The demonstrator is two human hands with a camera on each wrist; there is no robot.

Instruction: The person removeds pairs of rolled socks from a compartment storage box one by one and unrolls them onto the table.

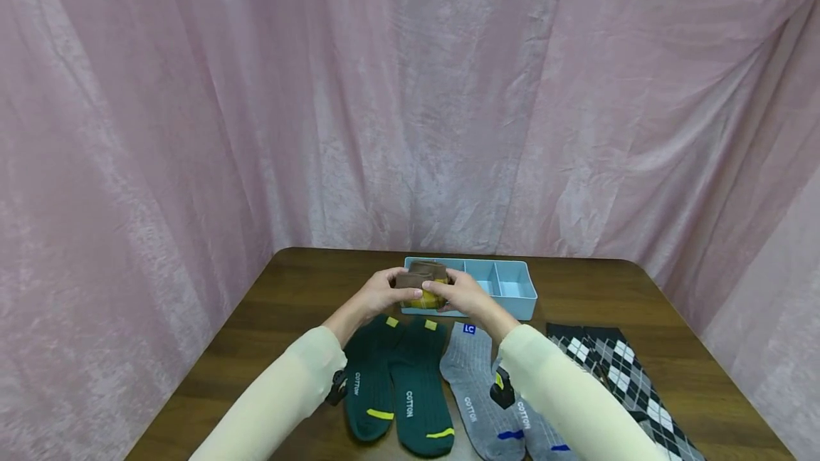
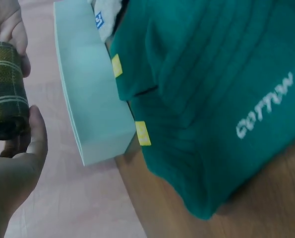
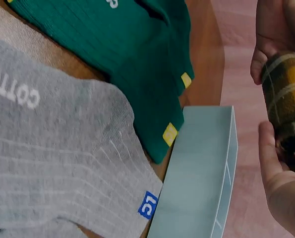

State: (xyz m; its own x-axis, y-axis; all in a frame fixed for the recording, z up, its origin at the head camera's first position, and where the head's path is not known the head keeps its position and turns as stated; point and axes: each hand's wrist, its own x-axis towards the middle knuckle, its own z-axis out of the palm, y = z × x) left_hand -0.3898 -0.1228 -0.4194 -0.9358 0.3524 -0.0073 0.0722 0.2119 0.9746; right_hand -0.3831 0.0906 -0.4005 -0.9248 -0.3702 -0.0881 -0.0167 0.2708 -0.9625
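A rolled pair of plaid socks, yellow and brown with pale lines, is held up between both hands over the left part of the light blue divided box. My left hand grips the roll's left side, its thumb across the front. On the other side my right hand holds it with thumb and fingers. The left wrist view shows the roll as a tight cylinder with fingers around its ends. In the right wrist view the roll is cut off by the frame edge.
Nearer on the wooden table lie green socks with yellow tabs. Grey socks with blue marks lie beside them, partly under the right forearm. Black-and-white argyle socks are at the right. A pink curtain hangs behind.
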